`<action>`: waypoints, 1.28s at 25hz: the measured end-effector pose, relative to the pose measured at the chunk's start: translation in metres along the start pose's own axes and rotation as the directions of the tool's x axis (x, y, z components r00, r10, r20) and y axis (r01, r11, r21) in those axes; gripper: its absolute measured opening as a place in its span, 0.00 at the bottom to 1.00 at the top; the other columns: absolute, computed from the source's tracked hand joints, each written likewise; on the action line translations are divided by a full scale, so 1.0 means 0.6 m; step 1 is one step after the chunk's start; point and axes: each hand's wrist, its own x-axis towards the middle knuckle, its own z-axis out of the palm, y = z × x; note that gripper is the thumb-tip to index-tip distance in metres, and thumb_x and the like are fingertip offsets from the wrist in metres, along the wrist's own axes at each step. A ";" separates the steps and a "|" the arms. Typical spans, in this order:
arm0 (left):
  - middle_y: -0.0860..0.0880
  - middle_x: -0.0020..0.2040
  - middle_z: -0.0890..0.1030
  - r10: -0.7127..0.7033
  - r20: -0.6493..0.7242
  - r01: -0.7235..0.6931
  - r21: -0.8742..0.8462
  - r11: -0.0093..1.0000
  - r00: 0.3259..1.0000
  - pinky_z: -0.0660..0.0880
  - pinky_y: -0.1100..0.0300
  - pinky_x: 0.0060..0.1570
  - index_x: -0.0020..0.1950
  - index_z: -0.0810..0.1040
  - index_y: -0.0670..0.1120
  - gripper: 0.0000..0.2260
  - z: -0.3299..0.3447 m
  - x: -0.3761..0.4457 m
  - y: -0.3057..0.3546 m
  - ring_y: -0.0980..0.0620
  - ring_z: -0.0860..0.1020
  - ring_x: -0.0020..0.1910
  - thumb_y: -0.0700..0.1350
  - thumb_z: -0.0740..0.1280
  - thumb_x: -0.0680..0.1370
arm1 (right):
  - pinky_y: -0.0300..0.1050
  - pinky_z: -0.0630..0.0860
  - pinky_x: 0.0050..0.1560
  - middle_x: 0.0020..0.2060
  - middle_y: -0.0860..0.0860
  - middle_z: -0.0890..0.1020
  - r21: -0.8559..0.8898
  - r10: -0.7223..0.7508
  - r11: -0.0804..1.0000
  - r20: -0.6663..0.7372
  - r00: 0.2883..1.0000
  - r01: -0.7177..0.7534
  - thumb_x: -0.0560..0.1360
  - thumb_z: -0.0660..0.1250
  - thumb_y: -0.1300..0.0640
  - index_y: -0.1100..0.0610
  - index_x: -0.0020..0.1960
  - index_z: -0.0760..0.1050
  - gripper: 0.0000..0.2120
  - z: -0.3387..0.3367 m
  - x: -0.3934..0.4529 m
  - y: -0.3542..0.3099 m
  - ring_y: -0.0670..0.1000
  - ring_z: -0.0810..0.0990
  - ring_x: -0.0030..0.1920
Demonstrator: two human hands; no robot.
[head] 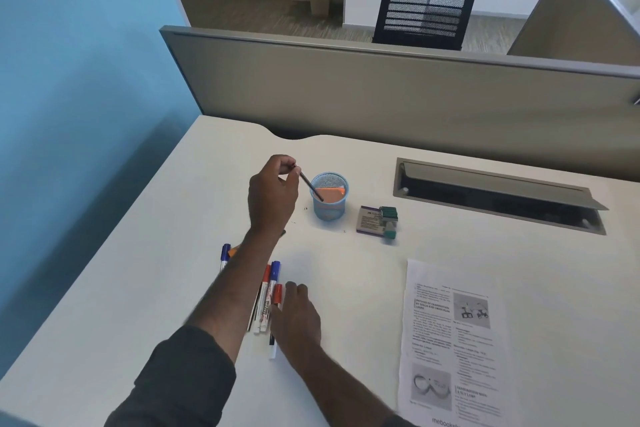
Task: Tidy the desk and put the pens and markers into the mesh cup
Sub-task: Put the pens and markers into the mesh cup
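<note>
A blue mesh cup [329, 208] stands in the middle of the white desk, with an orange item [331, 194] inside it. My left hand [272, 198] is just left of the cup, pinching a thin dark pen [311, 186] whose lower end dips over the cup's rim. Several markers with red and blue caps [268, 291] lie in a bunch nearer me. My right hand [298, 315] rests flat on the desk against their right side, fingers touching a red-capped marker [277, 293]. Another blue-capped marker [224, 255] pokes out left of my left forearm.
A small box with green binder clips [377, 221] sits right of the cup. A printed sheet [453, 340] lies at the front right. An open cable tray [495, 196] is sunk into the desk at the back right, before a grey partition [381, 90].
</note>
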 end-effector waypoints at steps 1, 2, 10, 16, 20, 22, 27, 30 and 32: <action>0.52 0.47 0.85 -0.003 0.014 0.003 0.025 1.000 1.000 0.81 0.55 0.43 0.52 0.80 0.47 0.05 0.005 0.000 -0.005 0.52 0.83 0.40 0.45 0.70 0.78 | 0.46 0.79 0.52 0.55 0.49 0.74 -0.013 -0.015 1.000 0.001 1.000 0.015 0.80 0.61 0.49 0.49 0.61 0.66 0.11 0.001 0.001 0.003 0.50 0.79 0.49; 0.51 0.48 0.86 -0.008 0.028 0.007 0.047 0.999 1.000 0.80 0.57 0.43 0.53 0.80 0.47 0.05 0.009 0.000 -0.009 0.51 0.83 0.41 0.44 0.70 0.78 | 0.47 0.80 0.51 0.53 0.49 0.74 -0.025 -0.031 0.999 0.001 1.000 0.031 0.80 0.61 0.50 0.48 0.60 0.66 0.10 0.001 0.001 0.005 0.51 0.79 0.47; 0.51 0.50 0.86 -0.055 0.128 0.038 0.129 0.991 0.990 0.79 0.55 0.46 0.53 0.81 0.48 0.05 0.032 0.000 -0.030 0.49 0.83 0.46 0.43 0.69 0.79 | 0.46 0.78 0.51 0.57 0.52 0.73 -0.025 -0.034 0.999 0.035 0.999 0.035 0.79 0.58 0.56 0.48 0.73 0.61 0.23 -0.013 0.010 0.004 0.54 0.80 0.51; 0.52 0.50 0.85 -0.058 0.169 0.028 0.174 0.984 0.984 0.77 0.58 0.44 0.54 0.81 0.48 0.05 0.035 0.001 -0.049 0.49 0.82 0.44 0.43 0.69 0.79 | 0.42 0.73 0.46 0.57 0.53 0.72 0.003 -0.023 1.000 0.055 0.998 0.023 0.77 0.59 0.58 0.52 0.67 0.67 0.18 -0.031 0.014 0.018 0.55 0.79 0.51; 0.53 0.50 0.85 -0.088 0.203 0.057 0.155 0.986 0.975 0.78 0.59 0.44 0.57 0.80 0.49 0.08 0.034 0.001 -0.058 0.51 0.82 0.43 0.44 0.70 0.78 | 0.43 0.75 0.49 0.57 0.53 0.72 -0.004 -0.040 0.999 0.052 0.998 0.040 0.77 0.60 0.57 0.52 0.68 0.66 0.19 -0.044 0.013 0.024 0.55 0.79 0.52; 0.53 0.48 0.85 -0.150 0.207 0.127 0.119 0.985 0.967 0.78 0.60 0.40 0.57 0.80 0.50 0.09 0.029 -0.009 -0.072 0.53 0.82 0.40 0.43 0.70 0.78 | 0.42 0.74 0.48 0.57 0.53 0.72 0.008 -0.034 0.999 0.051 0.998 0.034 0.77 0.60 0.56 0.52 0.68 0.66 0.20 -0.050 0.012 0.028 0.55 0.79 0.52; 0.45 0.46 0.85 -0.368 0.300 0.255 0.356 0.899 0.880 0.78 0.57 0.45 0.50 0.83 0.45 0.06 0.001 -0.069 -0.147 0.48 0.82 0.43 0.45 0.72 0.76 | 0.45 0.73 0.46 0.53 0.52 0.73 0.110 -0.033 0.994 0.035 0.999 0.029 0.73 0.62 0.57 0.51 0.66 0.68 0.21 -0.059 0.012 0.045 0.55 0.78 0.51; 0.44 0.47 0.84 -0.450 0.377 0.139 0.621 0.771 0.810 0.77 0.56 0.46 0.48 0.83 0.43 0.10 -0.012 -0.113 -0.173 0.45 0.82 0.48 0.49 0.71 0.76 | 0.45 0.72 0.50 0.50 0.50 0.76 0.183 -0.051 0.982 0.012 0.999 0.048 0.71 0.63 0.57 0.50 0.66 0.69 0.23 -0.066 0.017 0.058 0.54 0.77 0.52; 0.45 0.46 0.84 -0.471 0.381 0.122 0.661 0.741 0.796 0.79 0.55 0.45 0.48 0.82 0.42 0.10 -0.013 -0.136 -0.177 0.45 0.82 0.48 0.49 0.69 0.76 | 0.44 0.73 0.52 0.51 0.50 0.79 0.208 -0.050 0.977 0.002 0.999 0.049 0.70 0.64 0.57 0.50 0.66 0.70 0.24 -0.073 0.024 0.065 0.53 0.77 0.53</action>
